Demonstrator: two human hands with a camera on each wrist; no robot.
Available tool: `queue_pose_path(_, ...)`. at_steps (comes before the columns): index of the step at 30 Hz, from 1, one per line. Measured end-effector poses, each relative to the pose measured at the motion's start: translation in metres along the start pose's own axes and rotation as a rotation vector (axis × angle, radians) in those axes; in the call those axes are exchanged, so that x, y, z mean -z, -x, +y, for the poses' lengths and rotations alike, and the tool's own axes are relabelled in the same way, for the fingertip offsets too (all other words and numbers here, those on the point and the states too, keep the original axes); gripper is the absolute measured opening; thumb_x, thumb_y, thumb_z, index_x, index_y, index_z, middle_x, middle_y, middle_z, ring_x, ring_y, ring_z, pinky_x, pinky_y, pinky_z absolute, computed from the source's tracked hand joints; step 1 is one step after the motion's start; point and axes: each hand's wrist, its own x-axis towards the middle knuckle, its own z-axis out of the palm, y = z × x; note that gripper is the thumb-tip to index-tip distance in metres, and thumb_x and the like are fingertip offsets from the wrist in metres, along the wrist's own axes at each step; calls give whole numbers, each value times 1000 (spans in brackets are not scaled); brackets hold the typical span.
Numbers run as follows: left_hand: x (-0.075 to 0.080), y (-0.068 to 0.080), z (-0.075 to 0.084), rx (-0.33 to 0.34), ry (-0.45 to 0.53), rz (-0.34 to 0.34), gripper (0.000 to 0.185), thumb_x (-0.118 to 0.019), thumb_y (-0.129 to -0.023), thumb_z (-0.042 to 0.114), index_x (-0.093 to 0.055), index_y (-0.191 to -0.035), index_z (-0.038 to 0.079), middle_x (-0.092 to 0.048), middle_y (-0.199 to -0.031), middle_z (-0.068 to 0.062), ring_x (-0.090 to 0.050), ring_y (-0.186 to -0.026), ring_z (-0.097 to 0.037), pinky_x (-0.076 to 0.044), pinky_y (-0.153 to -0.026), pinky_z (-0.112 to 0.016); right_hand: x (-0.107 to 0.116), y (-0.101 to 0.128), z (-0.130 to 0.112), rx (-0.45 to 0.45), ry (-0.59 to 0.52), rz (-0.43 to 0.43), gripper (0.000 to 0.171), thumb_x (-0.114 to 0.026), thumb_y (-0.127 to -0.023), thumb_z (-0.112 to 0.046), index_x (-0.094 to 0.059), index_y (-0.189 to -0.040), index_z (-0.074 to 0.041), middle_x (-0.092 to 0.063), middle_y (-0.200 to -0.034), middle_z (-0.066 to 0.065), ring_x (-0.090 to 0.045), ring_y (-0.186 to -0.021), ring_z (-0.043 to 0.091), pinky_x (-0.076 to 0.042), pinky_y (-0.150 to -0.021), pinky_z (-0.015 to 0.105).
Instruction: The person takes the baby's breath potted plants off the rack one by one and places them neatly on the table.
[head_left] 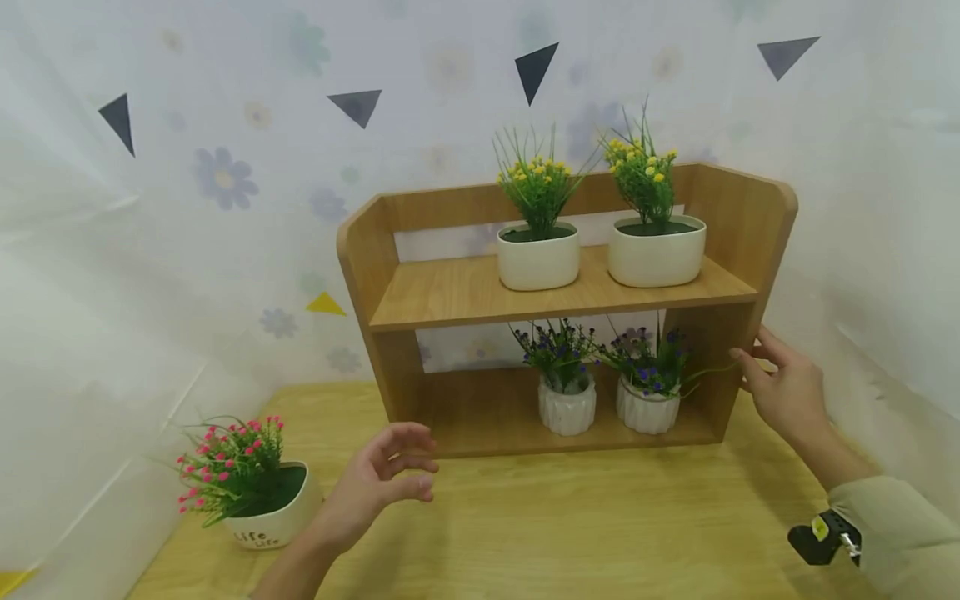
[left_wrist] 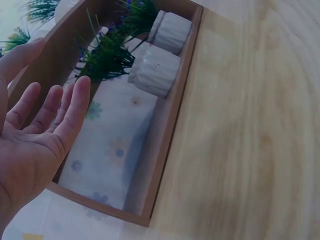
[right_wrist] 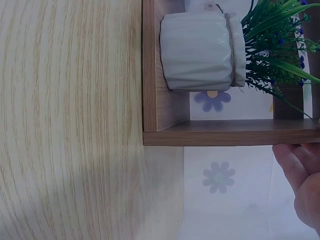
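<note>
L hand (head_left: 382, 479) hovers fingers relaxed; R hand (head_left: 780, 387) touches shelf (head_left: 738, 275) side.

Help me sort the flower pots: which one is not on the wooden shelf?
The white pot with pink flowers; it stands alone on the wooden table, left of the shelf.

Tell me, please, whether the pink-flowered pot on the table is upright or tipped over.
Upright: the pink-flowered pot sits flat on the table, its rim level and stems rising; no hand touches it.
</note>
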Motion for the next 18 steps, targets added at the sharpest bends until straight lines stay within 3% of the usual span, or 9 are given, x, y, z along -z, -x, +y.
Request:
queue_pose_path(14, -15, -42, 28, -51, 8, 81, 49, -70, -92, -2, -48, -136, 5, -56, -127, -15, -63, -108, -28, -58, -83, -49, -4, 0, 1, -22, 2, -3, 52, -61, -99, -3, -49, -149, -9, -61, -117, 36, -60, -61, -13, -49, -55, 9)
queue_pose_path(18, -21, -55, 40, -62, 22, 94, 52, -70, -91, -2, -48, -138, 5, -56, -128, -15, -62, -109, -29, -56, -85, -53, -1, -2, 1, -23, 2, 5, 52, -62, -99, -4, -50, -149, -12, -65, -110, 17, -61, -63, -13, -50, -56, 10)
